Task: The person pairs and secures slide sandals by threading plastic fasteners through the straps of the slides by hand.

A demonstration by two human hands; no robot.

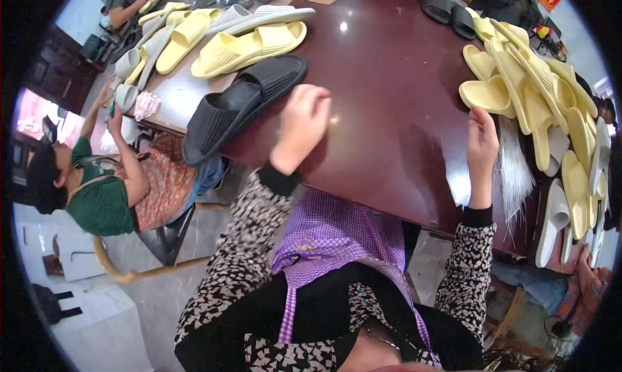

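My left hand (302, 127) is raised over the table just right of a pair of black ridged slippers (241, 106). Its fingers are curled in, and whether they hold anything is hidden. On the other side, my right hand (482, 143) has its fingers bent together below the rounded end of a yellow slipper (487, 95); I cannot make out anything in them. Beside that hand lies a bundle of thin clear-white strips (516, 174), fanned out toward the table's near edge.
Yellow and grey slippers pile up on the right (538, 90), and more lie at the far left (253, 48). Black slippers (447, 14) sit at the back of the dark red table (382, 80). A co-worker in green (103, 200) works at left; another person's hand (586, 275) shows at right.
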